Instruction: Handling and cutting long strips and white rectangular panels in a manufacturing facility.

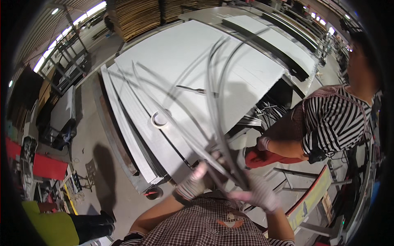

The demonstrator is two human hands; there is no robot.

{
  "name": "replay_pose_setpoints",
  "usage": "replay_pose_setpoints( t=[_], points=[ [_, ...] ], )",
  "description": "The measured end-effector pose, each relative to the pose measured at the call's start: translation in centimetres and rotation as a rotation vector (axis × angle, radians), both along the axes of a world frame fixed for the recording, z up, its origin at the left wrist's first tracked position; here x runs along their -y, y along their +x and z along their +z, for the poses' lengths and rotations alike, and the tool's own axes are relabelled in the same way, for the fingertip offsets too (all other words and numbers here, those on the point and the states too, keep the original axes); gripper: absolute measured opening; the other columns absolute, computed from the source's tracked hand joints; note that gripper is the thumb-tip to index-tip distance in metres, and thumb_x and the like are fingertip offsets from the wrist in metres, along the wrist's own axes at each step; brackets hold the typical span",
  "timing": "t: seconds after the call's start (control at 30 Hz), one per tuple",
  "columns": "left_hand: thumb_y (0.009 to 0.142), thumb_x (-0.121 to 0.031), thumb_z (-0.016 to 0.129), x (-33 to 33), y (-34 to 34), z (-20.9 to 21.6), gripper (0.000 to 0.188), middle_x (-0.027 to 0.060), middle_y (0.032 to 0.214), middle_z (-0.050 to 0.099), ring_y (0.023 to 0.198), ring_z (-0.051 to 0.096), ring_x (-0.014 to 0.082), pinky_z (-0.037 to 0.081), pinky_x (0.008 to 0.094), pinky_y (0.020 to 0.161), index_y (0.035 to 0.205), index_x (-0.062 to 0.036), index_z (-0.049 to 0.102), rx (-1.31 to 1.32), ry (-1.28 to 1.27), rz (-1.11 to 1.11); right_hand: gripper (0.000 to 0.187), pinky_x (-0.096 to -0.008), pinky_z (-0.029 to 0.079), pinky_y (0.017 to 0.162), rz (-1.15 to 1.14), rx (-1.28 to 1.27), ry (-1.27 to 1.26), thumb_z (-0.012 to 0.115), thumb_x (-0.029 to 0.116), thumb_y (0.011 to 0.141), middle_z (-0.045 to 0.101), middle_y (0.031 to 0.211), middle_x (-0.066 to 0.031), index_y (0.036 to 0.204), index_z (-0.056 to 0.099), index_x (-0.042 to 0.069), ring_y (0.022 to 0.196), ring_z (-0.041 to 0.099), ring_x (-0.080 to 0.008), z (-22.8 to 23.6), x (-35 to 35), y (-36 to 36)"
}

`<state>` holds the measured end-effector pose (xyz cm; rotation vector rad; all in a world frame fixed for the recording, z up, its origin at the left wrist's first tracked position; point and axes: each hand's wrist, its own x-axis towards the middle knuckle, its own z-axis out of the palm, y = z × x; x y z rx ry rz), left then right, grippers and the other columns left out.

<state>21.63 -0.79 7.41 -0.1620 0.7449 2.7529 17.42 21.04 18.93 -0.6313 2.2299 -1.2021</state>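
Long, thin, bendy grey strips (211, 78) fan out from my hands over a stack of white panels (176, 45), blurred by motion. My right hand (262, 194), in a pale knit glove, is closed around their near ends. Also gloved, my left hand (192, 184) is at the left bunch of strips, its thumb against them; its other fingers are mostly hidden. On the top panel lie a roll of tape (160, 119) and, farther right, a slim dark tool (197, 89) whose kind I cannot make out.
A co-worker in a striped top (332, 119) stands at the right beside a red cloth (271, 158). Another person in yellow-green (51, 223) is at the lower left. Brown stacked sheets (133, 18) stand behind. Below the panels at right are loose strips (269, 110).
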Motion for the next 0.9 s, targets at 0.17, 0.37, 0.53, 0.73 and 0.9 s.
replay_pose_setpoints(
  t=[0.17,0.37,0.53,0.73,0.9],
  points=[
    [0.088,-0.031,0.074,-4.6,-1.9,-3.9,0.073,0.0083,0.133,0.054,0.120,0.054,0.0213,0.044,0.0397,0.105,0.148,-0.0105,0.038,-0.010,0.303,-0.081,0.078,-0.0453,0.055,0.076,0.140,-0.004,0.645,0.078,0.046,0.072,0.070,0.090,-0.0222,0.134,0.053,0.005,0.086,0.070,-0.0383,-6.3,0.4,1.7],
    [0.090,-0.037,0.071,2.8,-11.9,-2.7,0.050,0.0017,0.092,0.059,0.084,0.059,0.0182,0.050,0.0353,0.079,0.127,-0.0069,0.056,-0.080,0.075,0.264,0.053,-0.0417,0.055,0.073,-0.013,0.175,0.656,0.077,0.028,0.071,0.069,0.084,-0.0207,0.118,0.064,0.006,0.082,0.071,-0.0352,-11.0,-10.2,5.7],
    [0.087,-0.028,0.076,7.4,-18.0,2.3,0.053,0.0102,0.112,0.066,0.101,0.065,0.0227,0.053,0.0396,0.093,0.130,-0.0056,0.054,-0.062,-0.325,0.391,0.047,-0.0372,0.054,0.072,-0.285,0.337,0.396,0.076,0.023,0.072,0.069,0.081,-0.0171,0.114,0.066,0.005,0.077,0.071,-0.0288,-17.6,-13.4,9.9],
    [0.079,-0.049,0.081,2.3,-15.6,4.3,0.117,0.0272,0.147,0.043,0.136,0.044,0.0369,0.036,0.0459,0.115,0.155,0.0059,0.010,-0.439,-0.971,0.057,0.047,-0.0365,0.054,0.074,-0.517,0.272,0.226,0.077,0.030,0.077,0.069,0.086,-0.0166,0.112,0.065,0.001,0.080,0.069,-0.0249,-19.3,-9.4,2.6],
    [0.088,-0.035,0.078,0.6,-7.2,1.3,0.093,0.0189,0.156,0.037,0.144,0.034,0.0286,0.030,0.0409,0.118,0.156,-0.0042,0.023,-0.149,-0.708,-0.501,0.057,-0.0411,0.052,0.086,-0.497,-0.308,-0.119,0.075,0.020,0.078,0.063,0.101,-0.0174,0.127,0.053,0.000,0.095,0.063,-0.0351,-12.1,-5.9,-15.0]
  ],
)
